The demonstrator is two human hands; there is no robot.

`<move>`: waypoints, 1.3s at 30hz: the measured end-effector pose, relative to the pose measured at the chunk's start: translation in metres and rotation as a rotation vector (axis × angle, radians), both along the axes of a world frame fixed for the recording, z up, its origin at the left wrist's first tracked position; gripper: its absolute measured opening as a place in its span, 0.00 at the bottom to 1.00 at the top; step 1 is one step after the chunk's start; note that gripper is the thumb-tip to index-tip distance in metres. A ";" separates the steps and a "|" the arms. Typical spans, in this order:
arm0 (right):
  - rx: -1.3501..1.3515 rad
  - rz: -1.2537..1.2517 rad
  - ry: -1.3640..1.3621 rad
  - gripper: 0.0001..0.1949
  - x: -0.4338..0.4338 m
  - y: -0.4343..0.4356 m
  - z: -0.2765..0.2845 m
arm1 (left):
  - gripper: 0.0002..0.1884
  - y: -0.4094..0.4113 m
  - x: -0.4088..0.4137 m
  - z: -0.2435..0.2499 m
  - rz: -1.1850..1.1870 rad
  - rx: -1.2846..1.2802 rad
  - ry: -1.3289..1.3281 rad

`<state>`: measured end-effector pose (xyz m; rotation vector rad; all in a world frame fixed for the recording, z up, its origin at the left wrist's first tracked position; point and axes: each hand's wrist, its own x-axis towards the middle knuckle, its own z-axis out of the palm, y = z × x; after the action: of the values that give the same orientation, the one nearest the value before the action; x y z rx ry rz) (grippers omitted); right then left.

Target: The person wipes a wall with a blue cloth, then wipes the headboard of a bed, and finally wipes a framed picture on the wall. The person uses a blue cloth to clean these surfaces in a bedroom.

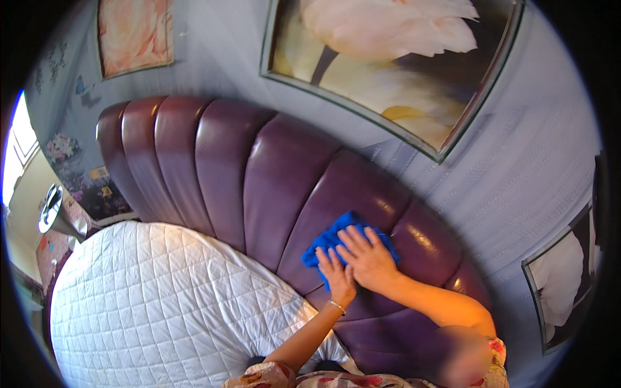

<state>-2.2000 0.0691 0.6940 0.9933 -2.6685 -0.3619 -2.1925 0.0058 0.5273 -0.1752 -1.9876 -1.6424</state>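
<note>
A blue cloth (335, 234) lies bunched against the purple padded headboard (286, 165), on its right-hand part. My right hand (371, 262) lies flat on the cloth, its fingers pointing up and to the left. Just left of it, my left hand (336, 277) presses on the cloth's lower left part, with a bracelet (335, 306) at the wrist. The two hands touch or nearly touch. Neither hand's fingers are closed round the cloth, whose middle is partly hidden under them.
A round bed with a white quilted cover (160, 300) fills the lower left. Above the headboard hang a large framed picture (378, 72) and a smaller one (136, 36); another framed picture (558, 281) is at right. A silvery stand (60, 216) stands far left near a window (18, 145).
</note>
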 end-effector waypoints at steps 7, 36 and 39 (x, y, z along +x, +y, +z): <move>-0.149 -0.160 0.140 0.28 -0.024 -0.005 0.051 | 0.31 -0.034 -0.060 0.084 0.011 -0.263 0.137; -0.133 0.003 0.355 0.30 -0.152 -0.122 0.002 | 0.32 -0.145 -0.176 0.049 0.270 -0.131 0.061; -0.054 0.046 0.297 0.25 -0.149 -0.136 -0.034 | 0.33 -0.137 -0.168 0.004 0.280 0.032 -0.016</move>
<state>-2.3490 -0.0666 0.6601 0.9051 -2.3725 -0.3914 -2.3606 -0.1316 0.5314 0.1231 -1.8978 -1.4973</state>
